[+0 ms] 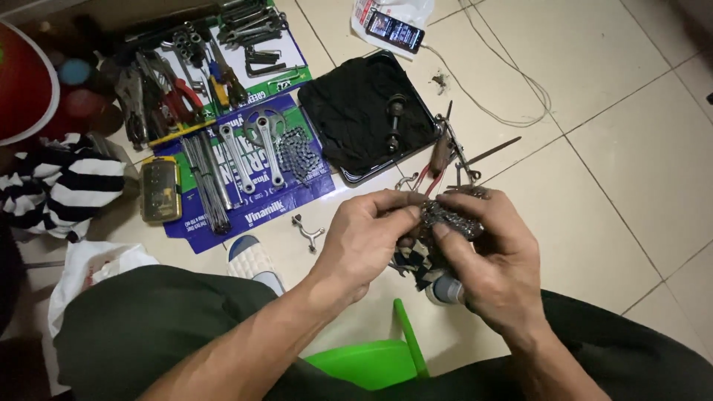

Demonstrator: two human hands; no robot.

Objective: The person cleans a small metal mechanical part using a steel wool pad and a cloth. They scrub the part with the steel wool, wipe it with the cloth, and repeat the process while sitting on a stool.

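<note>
My left hand (368, 238) and my right hand (490, 256) meet in front of me, both closed on a bunched, greasy bicycle chain (445, 217). The chain is a dull silver clump pinched between the fingers of both hands. Under the hands hangs a striped rag (416, 261), and a small grey-capped bottle (445, 289) stands on the tiled floor right below. My knees in dark trousers frame the bottom of the view.
A black tray (355, 111) holds a dark hub axle (395, 119). A blue and green cardboard sheet (252, 200) carries crank arms, spokes, another chain and wrenches. Pliers (178, 93) lie at the back left. A phone (395, 31), a cable, a green plastic stool (371, 360) and a sandal (252, 260) are nearby.
</note>
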